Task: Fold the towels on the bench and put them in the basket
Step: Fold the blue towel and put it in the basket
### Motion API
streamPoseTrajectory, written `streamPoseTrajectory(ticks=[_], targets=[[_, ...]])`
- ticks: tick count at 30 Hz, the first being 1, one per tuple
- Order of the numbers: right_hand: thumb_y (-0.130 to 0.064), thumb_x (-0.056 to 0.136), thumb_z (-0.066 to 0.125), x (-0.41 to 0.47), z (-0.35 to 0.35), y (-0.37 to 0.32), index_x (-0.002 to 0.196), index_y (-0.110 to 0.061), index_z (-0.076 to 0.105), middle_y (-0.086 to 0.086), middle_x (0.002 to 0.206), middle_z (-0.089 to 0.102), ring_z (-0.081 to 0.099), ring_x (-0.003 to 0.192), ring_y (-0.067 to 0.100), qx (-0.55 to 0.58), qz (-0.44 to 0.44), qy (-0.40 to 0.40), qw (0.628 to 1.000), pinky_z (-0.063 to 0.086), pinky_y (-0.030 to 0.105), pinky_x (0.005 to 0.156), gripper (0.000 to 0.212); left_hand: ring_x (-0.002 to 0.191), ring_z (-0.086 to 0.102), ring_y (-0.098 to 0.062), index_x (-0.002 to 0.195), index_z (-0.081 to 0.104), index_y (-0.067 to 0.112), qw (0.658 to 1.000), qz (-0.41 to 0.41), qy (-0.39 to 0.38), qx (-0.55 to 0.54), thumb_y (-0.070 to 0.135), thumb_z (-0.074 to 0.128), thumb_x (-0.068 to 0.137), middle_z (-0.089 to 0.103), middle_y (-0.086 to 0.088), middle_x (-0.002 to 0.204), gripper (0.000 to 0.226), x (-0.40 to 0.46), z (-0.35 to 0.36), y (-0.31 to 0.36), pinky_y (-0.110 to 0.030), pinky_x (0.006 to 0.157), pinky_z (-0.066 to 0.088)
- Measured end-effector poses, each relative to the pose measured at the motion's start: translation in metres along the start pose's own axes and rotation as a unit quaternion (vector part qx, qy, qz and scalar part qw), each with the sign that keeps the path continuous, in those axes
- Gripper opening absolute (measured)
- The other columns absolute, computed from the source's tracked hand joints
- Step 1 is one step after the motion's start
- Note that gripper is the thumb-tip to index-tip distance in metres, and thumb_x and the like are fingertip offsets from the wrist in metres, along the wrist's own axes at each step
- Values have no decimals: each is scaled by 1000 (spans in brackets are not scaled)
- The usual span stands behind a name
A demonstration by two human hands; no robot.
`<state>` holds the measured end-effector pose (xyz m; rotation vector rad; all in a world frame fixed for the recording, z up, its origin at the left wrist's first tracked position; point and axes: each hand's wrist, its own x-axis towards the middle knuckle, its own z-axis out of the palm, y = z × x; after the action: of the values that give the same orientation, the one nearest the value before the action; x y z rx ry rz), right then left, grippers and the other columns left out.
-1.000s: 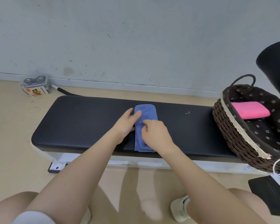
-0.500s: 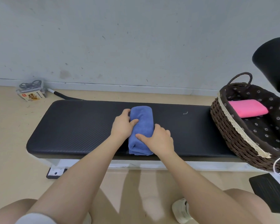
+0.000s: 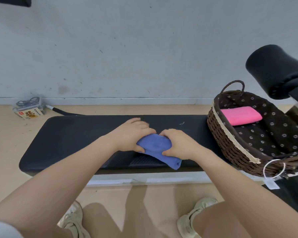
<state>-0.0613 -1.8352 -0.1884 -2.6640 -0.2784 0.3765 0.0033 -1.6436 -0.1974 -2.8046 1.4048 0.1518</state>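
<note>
A folded blue towel (image 3: pixel 157 148) is held just above the black bench (image 3: pixel 72 138), tilted with one end hanging toward the front edge. My left hand (image 3: pixel 132 134) grips its left side with the fingers curled over the top. My right hand (image 3: pixel 179 143) grips its right side, thumb underneath. A wicker basket (image 3: pixel 230 145) with a dark flowered lining stands on the bench's right end. A folded pink towel (image 3: pixel 240 115) lies inside it.
A padded black roller (image 3: pixel 275 71) on a metal arm juts in above the basket at the right. A small box with cables (image 3: pixel 28 109) sits on the floor by the wall at the left. My shoes (image 3: pixel 194 215) rest on the floor in front of the bench.
The blue towel lay flat lengthwise on the bench with my hands pressing it. Now both hands have gathered it into a shorter bundle and lifted it, shifted slightly right.
</note>
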Motion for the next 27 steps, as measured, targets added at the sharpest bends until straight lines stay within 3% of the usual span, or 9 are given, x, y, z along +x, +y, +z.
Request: streamPoseTrajectory(ticks=[2,4,8,10,12,15,18,22,27], targets=[[-21,78,59,-8,-19,7,103,-15,54,2,99,55,58,90,24,-130,-18,-7,991,48,36,72,26,106,54,-16,128,44,29,996,-27,-8,-90,35,66,79,57,6,117,54,10,-10,15,-31,93,42],[-27,80,57,-16,-40,18,102,-16,53,2,99,50,55,93,24,-255,-21,-11,967,40,33,72,25,94,58,-13,119,48,28,979,-49,28,-195,27,66,78,61,8,107,45,18,-18,28,-34,83,49],[-35,74,61,-38,-83,56,89,-22,48,-4,81,38,41,87,20,-315,22,11,949,30,32,74,24,82,62,-15,102,53,29,913,-81,100,-387,17,71,76,65,5,91,34,40,-35,53,-33,73,53],[-33,71,65,-51,-102,80,98,-19,51,0,93,46,41,90,19,-228,52,34,972,36,33,75,33,75,61,-7,101,55,29,869,-104,113,-469,13,71,77,64,8,87,32,51,-39,63,-24,69,53],[-19,72,69,-67,-120,98,104,-12,54,7,101,57,51,87,17,7,78,48,996,46,38,77,36,78,62,-2,101,57,26,827,-111,114,-539,8,69,79,65,9,89,30,63,-40,71,-19,71,52],[-4,77,66,-87,-133,129,108,-14,55,2,97,63,59,82,10,235,101,45,966,50,24,75,35,89,65,-5,107,58,20,782,-117,110,-602,10,67,83,68,6,97,28,86,-42,87,-21,79,54],[-6,82,57,-91,-132,162,115,-20,52,2,110,60,60,99,15,377,137,98,911,51,32,85,36,97,66,-12,115,50,20,756,-132,89,-635,20,65,86,68,1,105,32,118,-48,107,-24,86,52],[-10,91,48,-73,-133,200,116,-21,49,4,116,56,58,105,22,494,263,219,799,55,37,74,27,82,57,-7,112,44,25,793,-119,66,-593,20,64,86,58,6,95,33,161,-56,137,-11,71,47],[-14,93,47,-54,-134,229,137,-10,37,15,135,44,52,112,32,392,428,163,798,49,31,52,45,75,44,-20,104,41,20,948,-36,45,-314,25,60,84,51,-4,80,28,208,-72,161,-34,67,36]])
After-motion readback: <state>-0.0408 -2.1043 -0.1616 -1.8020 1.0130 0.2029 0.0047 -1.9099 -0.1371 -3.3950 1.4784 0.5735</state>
